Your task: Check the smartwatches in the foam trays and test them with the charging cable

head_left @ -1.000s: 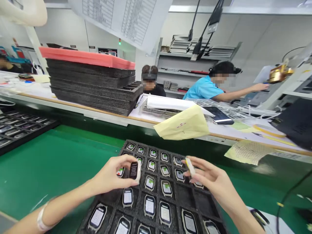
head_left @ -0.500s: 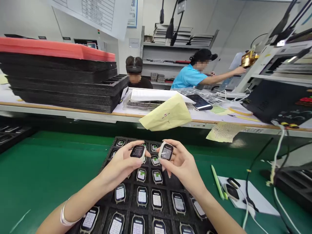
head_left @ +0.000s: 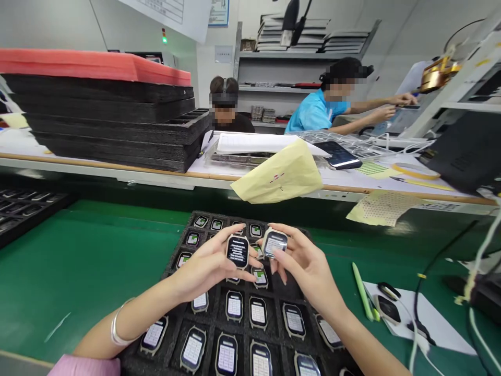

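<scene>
My left hand (head_left: 213,261) is closed around a smartwatch (head_left: 237,251) without a strap, its dark screen showing lines of white text. Just to the right, my right hand (head_left: 305,261) grips a second smartwatch (head_left: 275,242) with a pale screen, the thumb lying over its lower edge. Both watches are held above a black foam tray (head_left: 211,326). Strapless watches fill many of its compartments, among them a lit watch (head_left: 234,305) below my hands. Some compartments are hidden by my hands and forearms.
Foam trays (head_left: 105,120) under a red sheet (head_left: 94,67) stand on the shelf ahead. A yellow paper (head_left: 282,175) hangs over its edge. To the right lie a green pen (head_left: 362,290), cables and a white sheet (head_left: 438,324). Two people sit beyond the shelf.
My view has shifted slightly left. The left watch has turned more upright towards me, and its text is clearer. My right thumb has moved onto the front of the right watch.
</scene>
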Tool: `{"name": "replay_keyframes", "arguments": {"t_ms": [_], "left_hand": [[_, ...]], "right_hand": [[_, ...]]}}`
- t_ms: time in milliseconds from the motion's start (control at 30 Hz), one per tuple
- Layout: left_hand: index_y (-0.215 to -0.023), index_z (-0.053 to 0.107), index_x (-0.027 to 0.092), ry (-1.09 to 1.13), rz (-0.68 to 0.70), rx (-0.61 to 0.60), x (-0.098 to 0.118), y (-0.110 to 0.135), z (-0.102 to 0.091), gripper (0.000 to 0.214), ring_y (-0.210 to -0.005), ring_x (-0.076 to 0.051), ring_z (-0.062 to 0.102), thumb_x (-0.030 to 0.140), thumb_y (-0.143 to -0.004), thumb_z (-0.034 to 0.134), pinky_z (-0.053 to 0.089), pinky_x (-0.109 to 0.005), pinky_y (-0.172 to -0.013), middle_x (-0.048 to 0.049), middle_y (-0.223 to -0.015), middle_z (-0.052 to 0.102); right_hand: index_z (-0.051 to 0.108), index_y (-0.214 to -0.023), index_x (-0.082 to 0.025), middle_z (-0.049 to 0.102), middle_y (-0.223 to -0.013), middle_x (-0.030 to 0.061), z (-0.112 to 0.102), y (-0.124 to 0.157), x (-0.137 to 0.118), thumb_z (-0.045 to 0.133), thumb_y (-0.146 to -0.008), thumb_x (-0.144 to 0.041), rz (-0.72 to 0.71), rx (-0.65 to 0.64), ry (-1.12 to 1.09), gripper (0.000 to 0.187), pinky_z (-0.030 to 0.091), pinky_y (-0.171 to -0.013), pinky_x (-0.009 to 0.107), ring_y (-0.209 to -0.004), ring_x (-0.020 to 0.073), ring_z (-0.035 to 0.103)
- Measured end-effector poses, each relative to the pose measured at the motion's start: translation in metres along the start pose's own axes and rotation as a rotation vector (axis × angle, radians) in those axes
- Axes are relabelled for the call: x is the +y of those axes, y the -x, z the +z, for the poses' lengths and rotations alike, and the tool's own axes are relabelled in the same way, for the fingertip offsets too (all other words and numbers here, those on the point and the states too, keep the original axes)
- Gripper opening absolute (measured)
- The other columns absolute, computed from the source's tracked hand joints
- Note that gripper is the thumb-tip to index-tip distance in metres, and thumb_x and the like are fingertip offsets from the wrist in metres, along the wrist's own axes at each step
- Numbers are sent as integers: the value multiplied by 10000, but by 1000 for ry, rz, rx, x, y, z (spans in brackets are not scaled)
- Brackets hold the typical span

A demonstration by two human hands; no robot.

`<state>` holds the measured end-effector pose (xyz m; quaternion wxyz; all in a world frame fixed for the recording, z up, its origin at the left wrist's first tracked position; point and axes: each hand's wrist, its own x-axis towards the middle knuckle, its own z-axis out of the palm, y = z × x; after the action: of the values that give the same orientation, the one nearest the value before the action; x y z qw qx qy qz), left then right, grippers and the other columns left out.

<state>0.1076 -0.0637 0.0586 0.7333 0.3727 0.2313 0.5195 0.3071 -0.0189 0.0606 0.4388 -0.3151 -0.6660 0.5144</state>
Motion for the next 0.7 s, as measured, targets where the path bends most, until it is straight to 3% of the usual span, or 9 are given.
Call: {"name": "replay_keyframes", "arguments": {"t_ms": [167,333,533,700], "left_hand": [[-1386,334,216,-60,59,-85,-6,4,-3,644,-942,-201,608,37,-794,514,529,-427,-832,-84,-1046,610],[-1391,351,225,-121,93,-116,-8,5,-6,537,-904,-181,611,128,-893,525,563,-382,-789,-76,-1014,596],[-1346,419,218,-182,130,-105,-5,4,-4,462,-824,-177,616,199,-902,547,579,-317,-653,-71,-948,604],[-1362,398,230,-178,174,-100,-6,6,-4,551,-879,-190,603,131,-847,566,576,-330,-684,-75,-1001,597]], "right_hand": [[544,-1208,-209,607,-759,19,-5,-2,-7,594,-922,-327,-32,24,77,313,441,-441,198,-532,111,527],[558,-1219,-219,668,-877,63,-14,-1,-18,596,-921,-344,-44,75,100,325,444,-428,223,-546,131,546],[607,-1175,-236,690,-879,70,-19,7,-42,628,-890,-329,-106,221,39,300,424,-395,233,-551,157,568],[644,-1123,-264,706,-920,89,-22,18,-60,610,-884,-310,-164,321,-18,246,390,-365,255,-527,177,564]]}}
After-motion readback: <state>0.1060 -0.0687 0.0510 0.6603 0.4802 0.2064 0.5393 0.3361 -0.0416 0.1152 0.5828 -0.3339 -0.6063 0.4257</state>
